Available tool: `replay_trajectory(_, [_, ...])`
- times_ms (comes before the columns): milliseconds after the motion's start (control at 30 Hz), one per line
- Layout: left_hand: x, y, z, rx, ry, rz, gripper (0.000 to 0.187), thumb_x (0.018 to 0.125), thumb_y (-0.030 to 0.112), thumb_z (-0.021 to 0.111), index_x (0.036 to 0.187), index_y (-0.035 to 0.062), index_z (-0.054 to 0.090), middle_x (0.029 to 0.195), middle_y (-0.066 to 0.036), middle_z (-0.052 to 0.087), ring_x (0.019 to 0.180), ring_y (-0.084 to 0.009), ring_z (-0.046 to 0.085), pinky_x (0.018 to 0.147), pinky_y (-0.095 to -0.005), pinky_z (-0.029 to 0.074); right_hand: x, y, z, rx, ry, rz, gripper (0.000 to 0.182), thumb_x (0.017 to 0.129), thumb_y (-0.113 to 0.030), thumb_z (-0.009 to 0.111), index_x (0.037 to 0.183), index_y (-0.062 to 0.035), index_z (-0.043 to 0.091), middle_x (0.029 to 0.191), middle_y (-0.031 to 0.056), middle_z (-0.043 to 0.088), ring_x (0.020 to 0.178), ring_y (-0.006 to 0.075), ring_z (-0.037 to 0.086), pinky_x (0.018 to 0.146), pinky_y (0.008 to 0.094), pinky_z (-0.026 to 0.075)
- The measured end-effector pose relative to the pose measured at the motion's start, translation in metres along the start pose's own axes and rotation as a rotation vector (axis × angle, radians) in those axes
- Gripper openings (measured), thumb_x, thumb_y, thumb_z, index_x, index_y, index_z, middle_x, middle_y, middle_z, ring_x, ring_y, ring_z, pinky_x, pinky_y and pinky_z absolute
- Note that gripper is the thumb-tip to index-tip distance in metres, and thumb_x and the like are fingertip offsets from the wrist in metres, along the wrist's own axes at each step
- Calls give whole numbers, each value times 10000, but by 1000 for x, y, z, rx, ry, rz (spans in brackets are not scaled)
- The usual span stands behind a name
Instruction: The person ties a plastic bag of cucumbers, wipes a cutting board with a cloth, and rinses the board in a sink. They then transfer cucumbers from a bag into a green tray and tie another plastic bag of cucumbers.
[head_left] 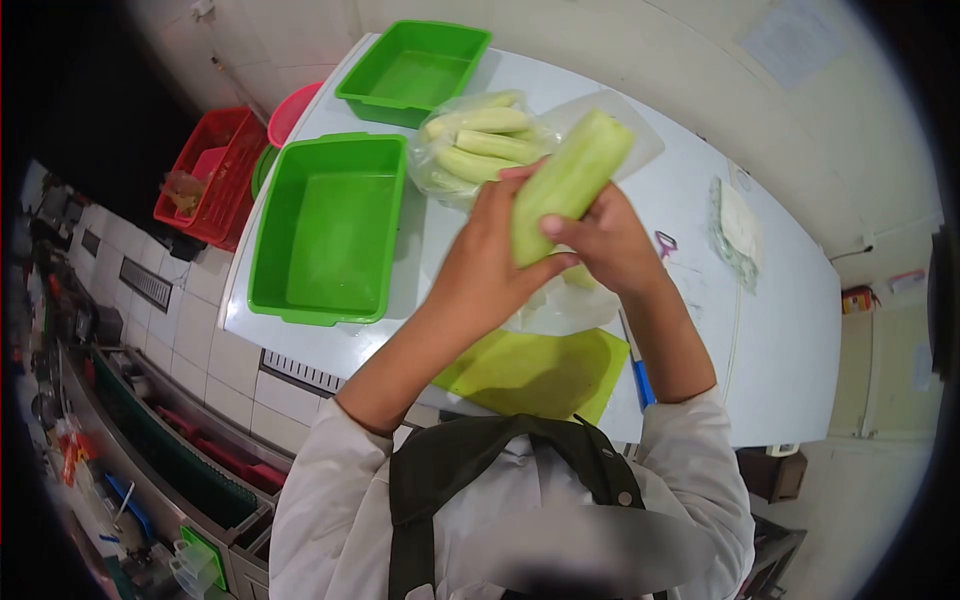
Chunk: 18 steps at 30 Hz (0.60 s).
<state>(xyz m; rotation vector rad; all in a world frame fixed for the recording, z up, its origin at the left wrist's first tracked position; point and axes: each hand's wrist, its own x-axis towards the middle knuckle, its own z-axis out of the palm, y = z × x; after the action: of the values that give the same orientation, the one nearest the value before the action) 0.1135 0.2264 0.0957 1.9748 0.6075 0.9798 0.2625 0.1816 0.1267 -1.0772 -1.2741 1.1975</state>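
A thick, pale green vegetable (575,178) that looks like a peeled cucumber is held up at a tilt over the table. My left hand (492,240) wraps its lower left side, fingers partly hidden behind it. From the right, my right hand (612,238) grips it with the thumb across the front. Behind my hands lies a clear plastic bag (425,165) of several similar pale vegetables (497,146). Under my wrists, a yellow-green cutting board (540,375) rests at the table's near edge, with a blue-handled tool (643,385) beside it, its upper part half hidden by my right arm.
Two green tubs (330,225) stand on the left of the white table (780,350), one behind the other. A small purple-handled tool (665,243) and a plastic-wrapped packet (738,228) lie to the right. Red crates (225,165) sit beyond the left edge.
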Motion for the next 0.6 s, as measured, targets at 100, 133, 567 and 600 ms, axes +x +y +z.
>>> replay_trajectory(100, [-3, 14, 23, 121, 30, 128, 820, 639, 254, 788, 1249, -10, 307, 1114, -223, 471, 1035, -353, 497, 856, -397, 415, -38, -5, -22, 5, 121, -210, 461, 749, -30, 651, 1165, 6, 457, 1165, 100, 523, 1058, 179, 515, 898, 330, 431])
replay_trajectory(133, [-7, 18, 27, 167, 59, 156, 832, 639, 249, 787, 1258, -8, 293, 1126, -230, 461, 1045, -362, 491, 862, -405, 411, -48, -6, -21, 50, 214, -274, 418, 737, -4, 654, 1117, -8, 480, 1144, 110, 531, 1048, 184, 516, 894, 329, 433])
replay_trajectory(567, [8, -91, 62, -610, -134, -506, 236, 845, 78, 456, 1037, -4, 565, 907, -84, 619, 821, -161, 569, 717, -275, 436, -47, 135, -57, -1123, -307, 628, 610, 678, -62, 634, 1233, 7, 389, 1180, 220, 502, 1076, 360, 503, 870, 456, 416])
replay_trajectory(600, [14, -88, 75, -718, -135, -520, 247, 833, 60, 445, 1038, 5, 570, 913, -48, 607, 792, -123, 542, 704, -262, 436, -54, 140, -58, -1203, -247, 583, 611, 675, -61, 630, 1229, 20, 385, 1171, 227, 503, 1066, 364, 507, 863, 456, 421])
